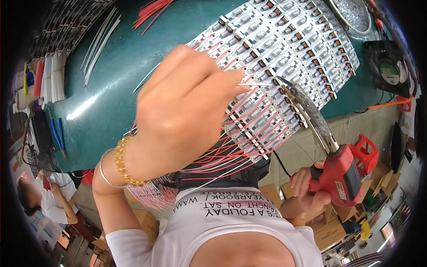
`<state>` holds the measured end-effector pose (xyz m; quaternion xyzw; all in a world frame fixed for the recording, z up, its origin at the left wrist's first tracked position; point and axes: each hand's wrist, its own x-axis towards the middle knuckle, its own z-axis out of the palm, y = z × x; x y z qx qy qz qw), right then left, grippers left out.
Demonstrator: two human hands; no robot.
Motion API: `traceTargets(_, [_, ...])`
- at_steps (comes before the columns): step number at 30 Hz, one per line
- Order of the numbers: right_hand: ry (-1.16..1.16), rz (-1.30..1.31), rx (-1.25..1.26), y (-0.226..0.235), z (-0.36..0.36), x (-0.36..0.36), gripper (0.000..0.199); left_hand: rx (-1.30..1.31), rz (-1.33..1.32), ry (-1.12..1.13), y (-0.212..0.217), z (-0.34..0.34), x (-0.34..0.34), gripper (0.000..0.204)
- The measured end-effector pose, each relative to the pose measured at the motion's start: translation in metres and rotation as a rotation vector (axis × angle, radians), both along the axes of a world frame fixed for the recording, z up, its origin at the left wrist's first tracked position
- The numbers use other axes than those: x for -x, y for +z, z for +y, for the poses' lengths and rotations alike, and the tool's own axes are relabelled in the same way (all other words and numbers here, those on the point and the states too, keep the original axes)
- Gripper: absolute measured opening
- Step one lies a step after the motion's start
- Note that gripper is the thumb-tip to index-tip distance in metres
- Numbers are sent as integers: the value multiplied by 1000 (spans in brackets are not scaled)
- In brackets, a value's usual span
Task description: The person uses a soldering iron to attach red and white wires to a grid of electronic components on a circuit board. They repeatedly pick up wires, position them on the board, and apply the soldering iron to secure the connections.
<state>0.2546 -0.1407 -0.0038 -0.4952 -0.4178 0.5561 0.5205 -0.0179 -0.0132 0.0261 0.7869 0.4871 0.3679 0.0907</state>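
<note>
My left hand (pixel 178 98) hovers above a panel of white circuit boards (pixel 289 49), its thumb and fingers pinched on a thin white wire (pixel 257 84). The wire's far end reaches a board close to the tip of a red soldering gun (pixel 340 178). My right hand (pixel 309 189) is wrapped round the gun's grip. Its long metal tube slants up and left to the boards, with a dark, crusty second tube alongside. Red wires (pixel 249 103) and white ones run in a row from the near-left boards toward my lap. My left hand hides part of the panel's left edge.
On the green table (pixel 102 133) lie loose white wires (pixel 100 49), red wires (pixel 151 12) and blue-handled tweezers (pixel 58 135). A round metal dish (pixel 353 17) and a black fan (pixel 389 69) sit far right. Another person (pixel 58 196) is at the lower left.
</note>
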Motion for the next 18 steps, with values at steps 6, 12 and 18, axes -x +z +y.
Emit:
traceTargets(6, [14, -60, 21, 3, -3, -1, 92, 145, -6, -45, -5, -8, -10, 12])
traceTargets(12, [74, -35, -27, -5, -7, -6, 90, 82, 45, -23, -26, -9, -22, 15])
traceTargets(18, [14, -90, -43, -6, -6, -5, 68, 95, 49, -22, -25, -11, -21, 16])
